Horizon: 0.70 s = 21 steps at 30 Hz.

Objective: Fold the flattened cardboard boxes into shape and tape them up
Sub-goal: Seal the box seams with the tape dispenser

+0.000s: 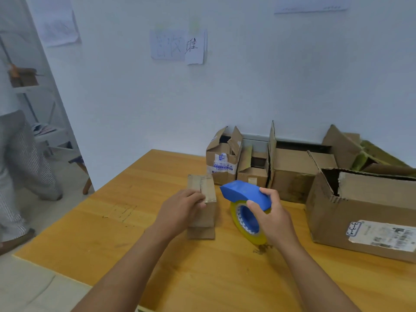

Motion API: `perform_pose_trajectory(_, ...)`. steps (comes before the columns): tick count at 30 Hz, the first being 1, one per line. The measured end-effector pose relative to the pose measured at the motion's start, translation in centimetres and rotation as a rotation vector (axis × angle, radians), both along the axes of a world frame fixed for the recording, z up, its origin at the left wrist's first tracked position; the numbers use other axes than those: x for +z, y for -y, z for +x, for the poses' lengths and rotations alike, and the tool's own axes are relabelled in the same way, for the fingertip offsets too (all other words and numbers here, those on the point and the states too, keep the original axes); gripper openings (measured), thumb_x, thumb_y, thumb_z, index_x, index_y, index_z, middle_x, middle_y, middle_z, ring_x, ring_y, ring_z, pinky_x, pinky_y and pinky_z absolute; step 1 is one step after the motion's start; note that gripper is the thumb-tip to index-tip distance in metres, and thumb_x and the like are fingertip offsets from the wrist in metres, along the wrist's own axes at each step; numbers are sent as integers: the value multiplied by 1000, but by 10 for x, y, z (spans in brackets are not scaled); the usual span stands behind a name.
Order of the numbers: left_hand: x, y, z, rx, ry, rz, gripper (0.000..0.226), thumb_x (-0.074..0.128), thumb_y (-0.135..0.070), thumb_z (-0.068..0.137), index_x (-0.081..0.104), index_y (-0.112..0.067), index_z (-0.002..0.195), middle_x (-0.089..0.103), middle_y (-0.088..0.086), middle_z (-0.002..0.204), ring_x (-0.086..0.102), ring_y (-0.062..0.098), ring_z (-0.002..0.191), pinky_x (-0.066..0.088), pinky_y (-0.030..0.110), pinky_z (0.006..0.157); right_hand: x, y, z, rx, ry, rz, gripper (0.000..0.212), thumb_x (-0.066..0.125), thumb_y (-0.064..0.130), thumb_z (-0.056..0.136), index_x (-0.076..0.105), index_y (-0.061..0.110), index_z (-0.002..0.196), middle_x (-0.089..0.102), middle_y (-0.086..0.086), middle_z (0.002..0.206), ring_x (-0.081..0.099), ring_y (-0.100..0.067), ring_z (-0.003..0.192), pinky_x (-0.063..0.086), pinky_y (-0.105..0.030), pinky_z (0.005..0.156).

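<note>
A small folded cardboard box (203, 212) stands on the wooden table (157, 255), its top flaps closed with a seam along the middle. My left hand (180, 210) holds it at the near top edge, fingers curled over the flaps. Just to its right, my right hand (270, 216) grips a blue tape dispenser (244, 195) loaded with a yellowish roll of clear tape (249, 230). The dispenser's front end points toward the box top, a short gap away from it.
Several open cardboard boxes (292, 170) line the wall at the back right, and a large labelled box (360, 212) sits at the right edge. Another person (13, 165) stands on the left beside a shelf. The table's left edge runs diagonally.
</note>
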<state>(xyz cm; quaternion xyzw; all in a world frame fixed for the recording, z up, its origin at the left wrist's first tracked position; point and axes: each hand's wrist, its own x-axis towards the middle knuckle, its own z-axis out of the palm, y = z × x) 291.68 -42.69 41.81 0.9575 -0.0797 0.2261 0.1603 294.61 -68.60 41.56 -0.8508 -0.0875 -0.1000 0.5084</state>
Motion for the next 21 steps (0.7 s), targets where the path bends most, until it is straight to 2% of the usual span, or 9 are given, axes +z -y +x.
perform_pose_trajectory(4,-1,4,1,3,45,-27,21,56,-33,100,67,-19,111,65,-4,121,55,21,109,41,32,71,1,-1,2,-9,23,-15,43,63,66,85,40,50,118,50,21,110,57,-9,93,55,-36,73)
perform_pose_trajectory(10,-9,0,-1,-40,119,-76,17,60,-28,99,71,-17,106,62,-8,124,57,17,107,49,34,73,8,-1,4,-8,52,-16,42,67,60,85,45,48,118,50,23,108,57,-6,92,52,-30,70)
perform_pose_trajectory(14,-10,0,2,-32,123,-60,17,58,-28,99,71,-18,104,65,-6,106,58,20,97,45,33,66,25,-2,6,-8,129,60,39,69,57,85,50,46,118,52,27,111,57,0,95,46,-22,67)
perform_pose_trajectory(18,-17,-3,1,-54,132,-94,14,57,-34,99,63,-27,110,63,-13,114,55,13,110,50,33,70,47,-7,5,36,180,174,39,67,62,81,55,48,115,52,28,112,54,12,96,44,-17,65)
perform_pose_trajectory(21,-21,-3,-1,-56,159,-129,12,58,-32,98,61,-27,109,64,-12,115,57,14,110,52,35,71,61,-15,5,83,198,235,41,63,69,73,55,52,109,55,25,112,56,9,96,48,-19,70)
